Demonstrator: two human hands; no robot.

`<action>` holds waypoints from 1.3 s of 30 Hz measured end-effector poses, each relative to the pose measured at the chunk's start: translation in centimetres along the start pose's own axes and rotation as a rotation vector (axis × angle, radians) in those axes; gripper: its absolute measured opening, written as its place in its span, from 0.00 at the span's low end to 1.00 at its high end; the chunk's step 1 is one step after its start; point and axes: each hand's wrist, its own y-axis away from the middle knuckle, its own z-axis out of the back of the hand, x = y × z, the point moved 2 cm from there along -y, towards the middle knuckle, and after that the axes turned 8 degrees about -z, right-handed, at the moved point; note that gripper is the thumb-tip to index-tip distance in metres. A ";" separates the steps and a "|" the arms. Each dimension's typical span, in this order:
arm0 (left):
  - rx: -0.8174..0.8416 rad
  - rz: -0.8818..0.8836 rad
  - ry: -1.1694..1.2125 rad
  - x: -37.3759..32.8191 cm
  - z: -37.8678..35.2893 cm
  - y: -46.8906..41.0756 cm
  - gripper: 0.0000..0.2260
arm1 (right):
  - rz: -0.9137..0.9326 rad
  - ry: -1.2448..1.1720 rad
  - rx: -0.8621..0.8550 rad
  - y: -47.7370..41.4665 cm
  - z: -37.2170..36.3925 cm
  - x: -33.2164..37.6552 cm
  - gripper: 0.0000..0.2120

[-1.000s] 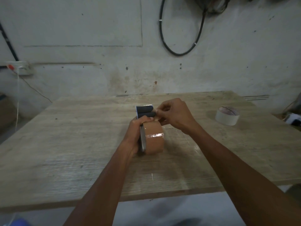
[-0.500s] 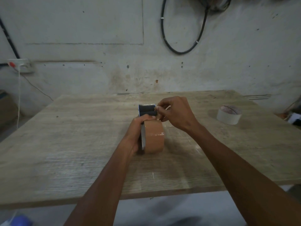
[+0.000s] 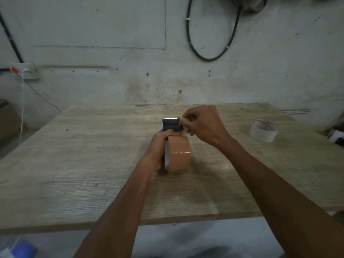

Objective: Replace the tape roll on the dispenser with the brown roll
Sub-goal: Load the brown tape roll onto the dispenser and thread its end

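The brown tape roll sits mounted on the dark tape dispenser, upright over the middle of the wooden table. My left hand grips the dispenser from its left side, beside the roll. At the dispenser's front end, by the toothed blade, my right hand pinches the loose end of the brown tape between thumb and fingers. The dispenser's handle is hidden under my left hand.
A whitish tape roll lies flat on the table at the right. A black cable loop hangs on the wall behind. A socket with a white cord is on the wall at the left.
Both hands stay on the dispenser and tape. My right hand's fingers have shifted slightly at the blade end; the view has tilted a little.
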 end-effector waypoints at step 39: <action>-0.002 0.032 0.029 0.8 1.1 -0.6 0.07 | 0.677 0.753 0.174 -0.7 1.4 2.5 0.11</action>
